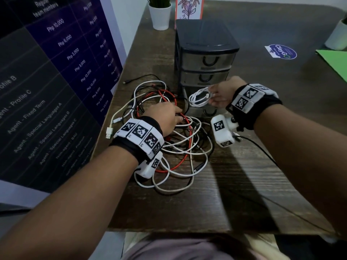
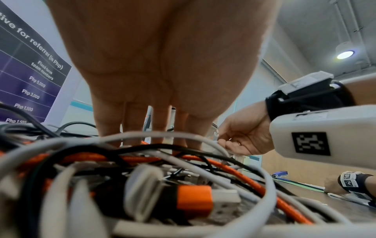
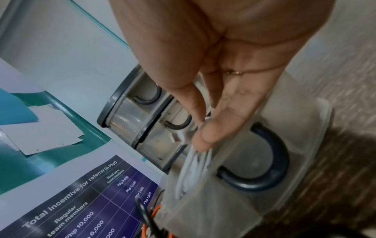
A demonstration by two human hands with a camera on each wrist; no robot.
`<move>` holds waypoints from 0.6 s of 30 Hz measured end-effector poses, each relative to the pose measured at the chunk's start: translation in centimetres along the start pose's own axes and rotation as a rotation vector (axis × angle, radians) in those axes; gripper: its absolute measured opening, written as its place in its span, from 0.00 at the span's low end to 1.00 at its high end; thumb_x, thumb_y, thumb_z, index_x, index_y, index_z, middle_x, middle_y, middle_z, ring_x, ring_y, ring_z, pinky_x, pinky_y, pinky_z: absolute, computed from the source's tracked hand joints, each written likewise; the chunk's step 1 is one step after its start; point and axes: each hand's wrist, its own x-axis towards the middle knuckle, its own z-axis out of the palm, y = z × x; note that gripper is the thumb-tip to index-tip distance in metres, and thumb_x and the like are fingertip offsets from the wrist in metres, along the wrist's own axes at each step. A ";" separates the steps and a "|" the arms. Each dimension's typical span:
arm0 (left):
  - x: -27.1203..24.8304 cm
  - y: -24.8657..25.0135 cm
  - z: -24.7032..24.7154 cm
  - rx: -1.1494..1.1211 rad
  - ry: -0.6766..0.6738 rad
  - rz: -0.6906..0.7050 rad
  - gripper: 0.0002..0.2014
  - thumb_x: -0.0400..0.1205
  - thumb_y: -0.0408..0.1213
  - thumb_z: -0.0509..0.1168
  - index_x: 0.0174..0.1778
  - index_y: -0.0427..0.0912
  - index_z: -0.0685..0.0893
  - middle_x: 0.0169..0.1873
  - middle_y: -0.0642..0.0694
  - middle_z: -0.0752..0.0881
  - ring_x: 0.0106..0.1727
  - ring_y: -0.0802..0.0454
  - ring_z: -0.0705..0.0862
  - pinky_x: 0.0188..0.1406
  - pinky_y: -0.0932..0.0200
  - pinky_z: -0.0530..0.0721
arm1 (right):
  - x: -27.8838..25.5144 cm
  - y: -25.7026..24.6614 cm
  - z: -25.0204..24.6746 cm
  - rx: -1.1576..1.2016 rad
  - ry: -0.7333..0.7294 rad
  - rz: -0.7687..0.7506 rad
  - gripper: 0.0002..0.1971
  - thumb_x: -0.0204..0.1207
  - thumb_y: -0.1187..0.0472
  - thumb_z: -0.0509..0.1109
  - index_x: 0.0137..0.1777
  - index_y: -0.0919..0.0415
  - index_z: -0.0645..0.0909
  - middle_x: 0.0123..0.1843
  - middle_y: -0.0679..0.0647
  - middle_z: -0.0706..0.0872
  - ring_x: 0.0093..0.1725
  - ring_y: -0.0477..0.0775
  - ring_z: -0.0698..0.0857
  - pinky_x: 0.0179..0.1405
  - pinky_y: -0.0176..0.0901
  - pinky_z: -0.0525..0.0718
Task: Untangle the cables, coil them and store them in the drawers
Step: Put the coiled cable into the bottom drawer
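The dark table point(image 1: 244, 166) carries the drawer unit point(image 1: 204, 53) at its far side, with the cable tangle point(image 1: 169, 139) near and left of it. Only the right wrist view shows the bottom drawer point(image 3: 284, 161) pulled open. The left hand point(image 1: 167, 117) rests on the tangle, fingers point(image 2: 109, 122) straight. The right hand point(image 1: 223, 92) pinches a coiled white cable point(image 1: 199, 98) over that drawer, thumb point(image 3: 215, 128) pressing the loops.
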 end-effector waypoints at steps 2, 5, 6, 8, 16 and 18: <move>0.0 0.0 0.0 0.004 0.001 0.005 0.21 0.88 0.48 0.59 0.78 0.49 0.75 0.79 0.45 0.72 0.79 0.44 0.70 0.74 0.50 0.68 | 0.3 0.3 0.3 -0.030 0.004 -0.016 0.05 0.83 0.67 0.65 0.54 0.67 0.80 0.39 0.61 0.86 0.27 0.50 0.87 0.25 0.38 0.84; 0.0 -0.1 0.0 0.000 0.001 0.006 0.21 0.88 0.48 0.59 0.78 0.49 0.75 0.79 0.45 0.72 0.79 0.44 0.70 0.74 0.50 0.68 | 0.6 0.0 0.5 -0.001 -0.014 -0.003 0.04 0.84 0.68 0.63 0.50 0.65 0.79 0.47 0.65 0.88 0.29 0.51 0.88 0.24 0.37 0.84; 0.0 -0.1 0.1 -0.002 0.001 0.006 0.21 0.88 0.48 0.58 0.78 0.49 0.75 0.79 0.45 0.72 0.79 0.44 0.70 0.74 0.50 0.68 | 0.6 -0.1 0.4 0.036 -0.027 0.046 0.07 0.86 0.67 0.60 0.51 0.67 0.78 0.46 0.66 0.86 0.31 0.53 0.88 0.22 0.38 0.84; 0.0 -0.1 0.1 -0.005 0.003 0.007 0.21 0.89 0.47 0.58 0.78 0.49 0.75 0.79 0.45 0.72 0.79 0.45 0.70 0.75 0.50 0.67 | 0.7 -0.3 0.1 0.072 -0.060 0.078 0.10 0.88 0.67 0.54 0.51 0.68 0.77 0.44 0.64 0.84 0.35 0.55 0.87 0.28 0.43 0.86; -0.1 0.0 0.1 -0.005 0.009 0.011 0.21 0.89 0.47 0.58 0.78 0.50 0.75 0.79 0.45 0.73 0.79 0.45 0.71 0.74 0.49 0.68 | 2.2 1.4 0.1 -0.051 0.049 -0.162 0.15 0.73 0.71 0.72 0.26 0.58 0.87 0.34 0.52 0.89 0.49 0.59 0.90 0.59 0.50 0.88; -0.1 0.0 0.1 -0.004 0.008 0.008 0.21 0.89 0.47 0.58 0.78 0.50 0.75 0.79 0.45 0.73 0.79 0.45 0.70 0.75 0.49 0.68 | 1.9 1.3 0.1 -0.190 0.038 -0.217 0.14 0.72 0.71 0.72 0.30 0.53 0.87 0.42 0.52 0.90 0.53 0.56 0.89 0.65 0.54 0.86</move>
